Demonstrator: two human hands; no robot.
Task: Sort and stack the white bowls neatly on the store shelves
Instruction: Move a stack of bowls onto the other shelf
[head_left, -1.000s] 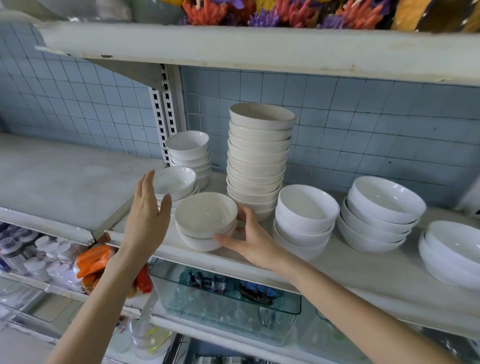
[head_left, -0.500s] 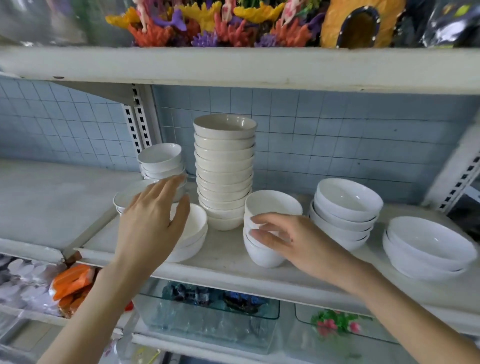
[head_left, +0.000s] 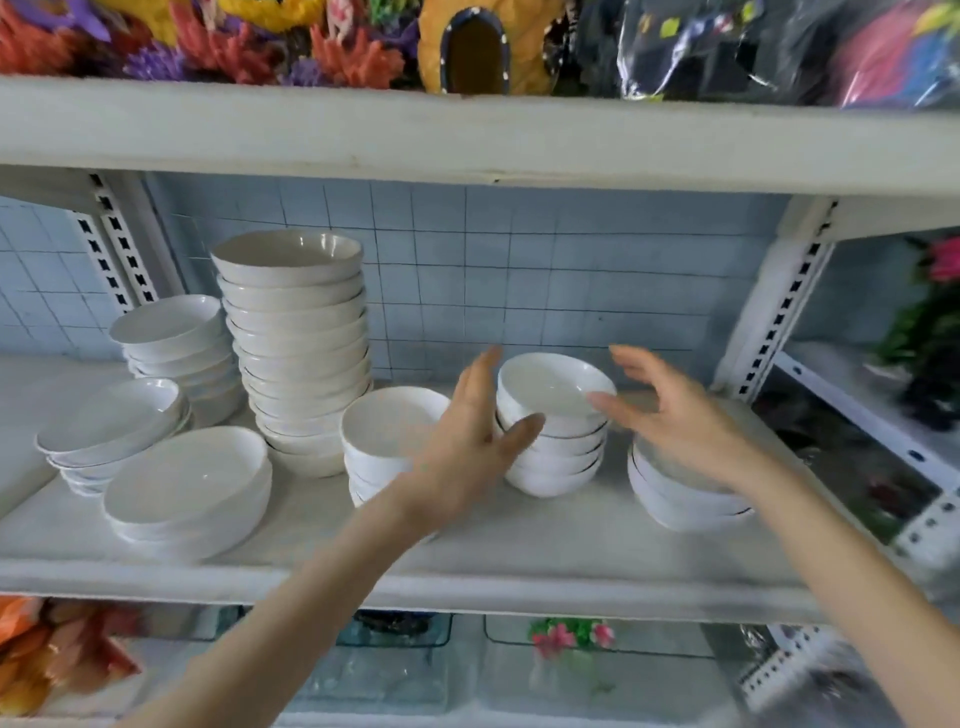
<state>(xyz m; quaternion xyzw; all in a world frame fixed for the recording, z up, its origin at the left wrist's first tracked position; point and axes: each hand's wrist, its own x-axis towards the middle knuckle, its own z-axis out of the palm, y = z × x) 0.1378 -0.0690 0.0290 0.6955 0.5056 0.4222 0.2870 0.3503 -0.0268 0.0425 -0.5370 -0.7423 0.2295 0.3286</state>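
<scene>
On the middle shelf (head_left: 519, 551), one stack of white bowls (head_left: 561, 460) sits between my left hand (head_left: 467, 447) and right hand (head_left: 680, 421), each grip spread, holding nothing. Probably glazed ceramic (slick, chippable, heavy stacked): I'd cup the lowest bowl's sides, not the rims.

bowl stacks (head_left: 553, 426) on shelf (head_left: 519, 551)

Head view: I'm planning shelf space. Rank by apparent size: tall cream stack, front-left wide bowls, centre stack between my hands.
1. Tall cream stack: clearly largest.
2–3. Front-left wide bowls and centre stack look alike; the bowls sit nearer the camera, so unranked.
</scene>
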